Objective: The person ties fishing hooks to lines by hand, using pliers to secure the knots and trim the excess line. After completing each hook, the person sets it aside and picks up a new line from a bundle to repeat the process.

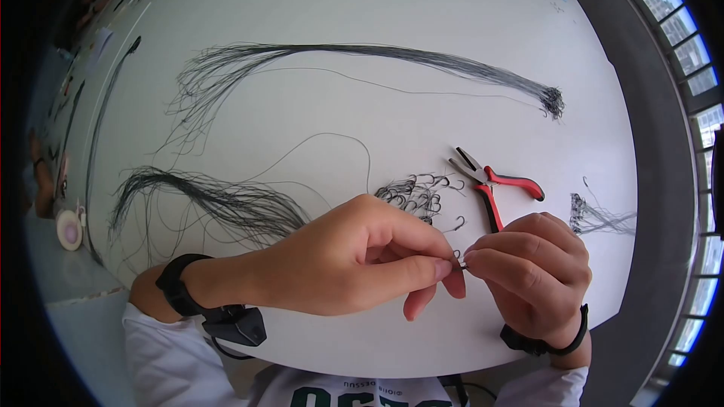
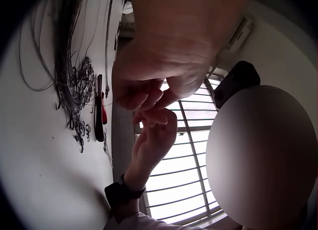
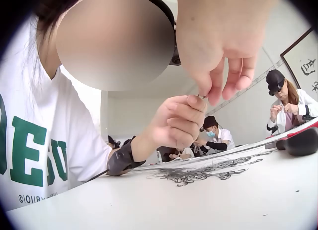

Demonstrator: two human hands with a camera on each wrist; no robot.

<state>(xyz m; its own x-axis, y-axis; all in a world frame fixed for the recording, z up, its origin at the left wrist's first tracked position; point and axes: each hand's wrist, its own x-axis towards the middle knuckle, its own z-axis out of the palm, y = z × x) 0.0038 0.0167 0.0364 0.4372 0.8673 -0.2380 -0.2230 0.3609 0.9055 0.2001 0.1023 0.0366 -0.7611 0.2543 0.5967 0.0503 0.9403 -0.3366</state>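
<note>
In the head view my left hand [image 1: 369, 260] and right hand [image 1: 534, 265] meet fingertip to fingertip above the near part of the table. Between them is a small dark fish hook [image 1: 457, 255], pinched by thumb and finger on each side; most of it is hidden by the fingertips. Just beyond the hands lies a pile of black fish hooks [image 1: 415, 194], with a bundle of thin dark lines [image 1: 204, 192] trailing off to the left. Red-handled pliers [image 1: 490, 181] rest beyond the right hand, jaws parted and pointing away.
Farther back on the white table [image 1: 422, 15] stretches a second long bundle of lines [image 1: 362, 50], its hooks [image 1: 554, 102] clustered at the right end. A smaller hook bunch [image 1: 579, 211] lies near the right edge. Other people [image 3: 218, 135] sit along the table.
</note>
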